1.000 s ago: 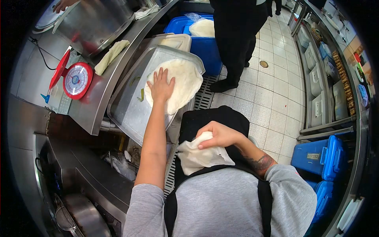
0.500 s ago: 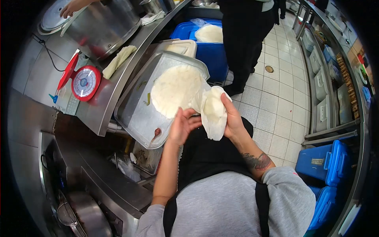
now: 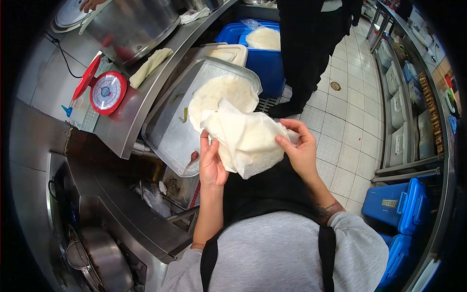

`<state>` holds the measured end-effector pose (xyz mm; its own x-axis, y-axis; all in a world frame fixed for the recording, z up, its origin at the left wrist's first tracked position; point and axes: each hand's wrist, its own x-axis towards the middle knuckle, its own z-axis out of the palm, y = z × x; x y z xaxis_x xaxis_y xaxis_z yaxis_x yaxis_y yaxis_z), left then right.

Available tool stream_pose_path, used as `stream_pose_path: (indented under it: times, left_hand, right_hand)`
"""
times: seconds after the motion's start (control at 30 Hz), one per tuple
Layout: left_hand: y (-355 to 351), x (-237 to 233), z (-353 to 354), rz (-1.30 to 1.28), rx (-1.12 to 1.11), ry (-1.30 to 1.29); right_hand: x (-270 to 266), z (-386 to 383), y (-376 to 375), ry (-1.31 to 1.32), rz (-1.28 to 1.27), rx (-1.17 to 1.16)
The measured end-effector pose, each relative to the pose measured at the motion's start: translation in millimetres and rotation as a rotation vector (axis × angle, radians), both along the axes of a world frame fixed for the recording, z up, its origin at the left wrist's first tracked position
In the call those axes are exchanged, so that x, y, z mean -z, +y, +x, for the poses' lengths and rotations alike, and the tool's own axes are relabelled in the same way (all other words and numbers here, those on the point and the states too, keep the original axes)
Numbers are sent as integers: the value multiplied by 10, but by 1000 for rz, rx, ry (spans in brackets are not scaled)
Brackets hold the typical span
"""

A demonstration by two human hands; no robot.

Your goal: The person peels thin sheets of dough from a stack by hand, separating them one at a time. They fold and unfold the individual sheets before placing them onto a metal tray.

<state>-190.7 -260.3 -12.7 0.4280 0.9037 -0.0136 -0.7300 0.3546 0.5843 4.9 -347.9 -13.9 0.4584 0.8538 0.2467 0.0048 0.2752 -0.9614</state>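
Right hand [image 3: 302, 152] pinches the right edge of a thin white floppy dough sheet [image 3: 245, 138], fingers curled on it. Left hand [image 3: 212, 164] lies straight-fingered against the sheet's left edge; thumb hidden, grip unclear. The sheet hangs in the air at chest height, just over the near corner of a rectangular steel tray [image 3: 163, 131]. A round white dough stack [image 3: 221, 92] lies on the tray. A red dial scale [image 3: 108, 91] is on the counter to the left, a blue plastic bin [image 3: 266, 65] beyond the tray.
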Motion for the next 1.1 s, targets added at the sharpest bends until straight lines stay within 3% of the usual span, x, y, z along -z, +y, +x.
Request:
stream_pose_path:
  times: [0.07, 0.17, 0.3, 0.43, 0.53, 0.63, 0.7, 0.77, 0.87, 0.97, 1.1]
  left_hand:
    - [-48, -79, 14, 13, -22, 13]
    - [-125, -121, 22, 56, -18, 34]
    - [-156, -206, -74, 100, 11, -14]
    - [-112, -195, -292, -11, 32, -124]
    - [-92, -70, -372, -135, 98, -234]
    - [-179, -140, -214, -55, 186, -292]
    - [-217, -187, -127, 48, 236, -167]
    - [-224, -158, -98, 171, 339, -99]
    - [-310, -158, -90, 177, 415, 18]
    - [-308, -189, -105, 193, 400, 94]
    - [-321, -208, -105, 346, 307, 357]
  right_hand:
    - [31, -18, 29, -227, -20, 41]
    - [-39, -105, -20, -458, -107, -109]
    - [46, -115, -27, -306, -166, -160]
    - [93, 212, 44, -127, -106, 114]
    - [-90, 406, -16, -344, -20, 90]
    - [-280, 306, -87, -285, -8, -126]
    - [-297, 166, -88, -102, -1, -235]
    - [-370, 102, -113, -71, -77, -310]
    - [-377, -12, -50, -149, 39, -393]
    - [-355, -88, -22, -261, 102, -321]
    - [-355, -177, 5, -207, 140, -178]
